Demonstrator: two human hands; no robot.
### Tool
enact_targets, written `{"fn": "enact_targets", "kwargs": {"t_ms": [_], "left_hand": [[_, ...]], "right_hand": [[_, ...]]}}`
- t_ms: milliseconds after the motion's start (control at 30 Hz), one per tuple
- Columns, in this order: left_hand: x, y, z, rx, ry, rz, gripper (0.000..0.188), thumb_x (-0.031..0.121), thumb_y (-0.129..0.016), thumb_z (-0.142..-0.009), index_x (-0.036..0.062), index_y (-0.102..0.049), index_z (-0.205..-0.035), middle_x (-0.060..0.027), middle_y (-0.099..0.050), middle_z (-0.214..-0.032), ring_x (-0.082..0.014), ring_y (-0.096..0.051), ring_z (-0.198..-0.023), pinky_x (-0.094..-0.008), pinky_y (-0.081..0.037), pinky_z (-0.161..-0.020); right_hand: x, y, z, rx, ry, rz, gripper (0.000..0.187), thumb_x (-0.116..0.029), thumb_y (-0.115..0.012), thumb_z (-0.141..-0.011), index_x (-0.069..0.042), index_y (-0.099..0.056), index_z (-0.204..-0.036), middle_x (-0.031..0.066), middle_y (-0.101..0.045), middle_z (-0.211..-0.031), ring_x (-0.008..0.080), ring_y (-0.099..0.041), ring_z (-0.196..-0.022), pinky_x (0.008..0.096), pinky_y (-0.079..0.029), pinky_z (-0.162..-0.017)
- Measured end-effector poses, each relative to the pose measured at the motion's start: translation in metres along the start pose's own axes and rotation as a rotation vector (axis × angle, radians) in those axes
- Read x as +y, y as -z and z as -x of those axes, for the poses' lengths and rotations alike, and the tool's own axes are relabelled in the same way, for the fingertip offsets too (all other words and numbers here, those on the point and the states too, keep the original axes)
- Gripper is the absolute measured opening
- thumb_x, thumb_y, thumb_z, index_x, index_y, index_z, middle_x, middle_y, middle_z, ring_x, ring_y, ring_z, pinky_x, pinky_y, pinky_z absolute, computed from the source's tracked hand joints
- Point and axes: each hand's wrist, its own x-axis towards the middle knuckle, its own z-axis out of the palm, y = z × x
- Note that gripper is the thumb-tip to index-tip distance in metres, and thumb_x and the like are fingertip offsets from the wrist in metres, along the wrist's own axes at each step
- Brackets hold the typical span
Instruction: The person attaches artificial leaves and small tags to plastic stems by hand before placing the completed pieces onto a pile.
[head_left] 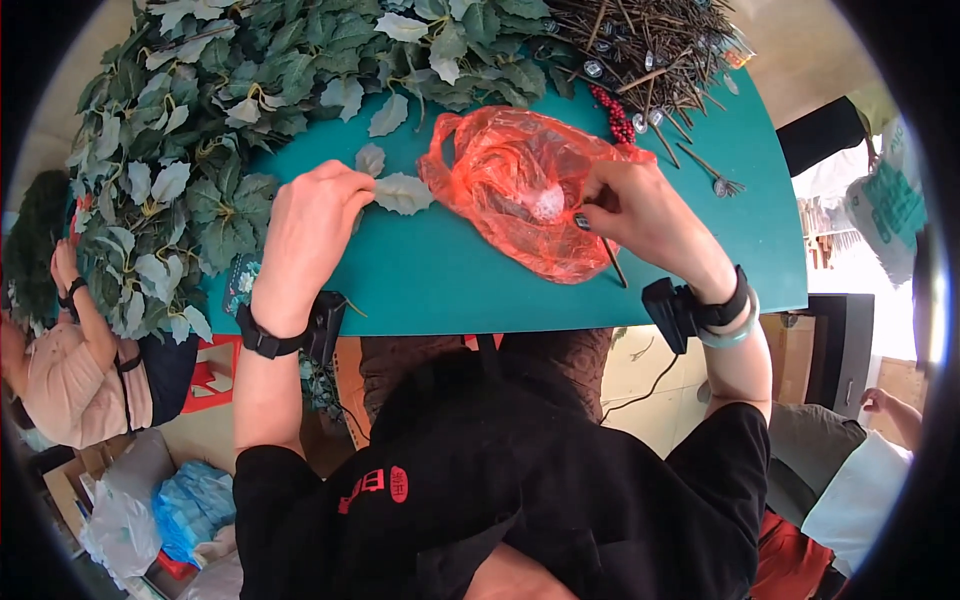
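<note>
My left hand is closed in a pinch on an artificial leaf sprig, whose pale green, jagged leaves point right over the table. Across from it, my right hand has its thumb and fingers pinched together at the right side of an orange-red plastic bag. A thin brown stem slants down out of that grip; its upper end is hidden by the fingers. Small whitish pieces, too blurred to name, lie in the crumpled bag close to my right fingertips.
Artificial leaves heap up over the left and far side of the green table. Far right lies a pile of brown stems with clear tips, beside red berries. Other people sit at left and right. A cable hangs by my right arm.
</note>
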Motion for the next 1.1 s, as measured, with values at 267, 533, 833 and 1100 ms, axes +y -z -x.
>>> {"fn": "enact_targets", "kwargs": {"t_ms": [267,533,833,1100], "left_hand": [[0.007,0.017,0.029,0.188,0.346,0.606,0.01,0.006,-0.065,-0.082,-0.0004,-0.068,-0.089,-0.0065,-0.066,-0.08,-0.011,-0.06,-0.065,-0.0218,-0.046,-0.058],[0.014,-0.019,0.046,0.18,0.505,1.284,0.012,0.008,-0.064,-0.086,0.0001,-0.066,-0.094,-0.0087,-0.067,-0.085,-0.0078,-0.058,-0.066,-0.0182,-0.046,-0.057],[0.008,-0.036,0.058,0.177,0.617,1.616,0.006,0.008,-0.062,-0.087,0.0067,-0.064,-0.093,-0.0103,-0.068,-0.089,-0.007,-0.063,-0.075,-0.0135,-0.051,-0.061],[0.013,-0.039,0.057,0.143,0.66,1.719,0.004,0.006,-0.062,-0.087,0.0067,-0.063,-0.09,-0.0121,-0.068,-0.091,-0.0088,-0.065,-0.077,-0.014,-0.053,-0.061]], "right_hand": [[0.02,-0.017,-0.015,0.009,0.005,0.015,0.009,-0.001,-0.06,-0.075,0.005,-0.054,-0.079,0.0109,-0.057,-0.063,0.0146,-0.055,-0.058,0.0293,-0.045,-0.055],[0.025,-0.022,-0.024,-0.067,0.018,0.108,0.009,-0.001,-0.059,-0.074,0.004,-0.054,-0.079,0.0106,-0.057,-0.065,0.0167,-0.056,-0.059,0.0299,-0.045,-0.056],[0.018,-0.012,-0.023,-0.131,-0.011,-0.023,0.009,-0.001,-0.06,-0.074,0.003,-0.054,-0.08,0.0098,-0.057,-0.068,0.0172,-0.056,-0.062,0.0301,-0.045,-0.059],[0.024,-0.019,-0.034,-0.123,0.034,0.055,0.009,-0.002,-0.06,-0.075,0.003,-0.055,-0.08,0.0088,-0.056,-0.066,0.0152,-0.053,-0.06,0.0287,-0.044,-0.058]]}}
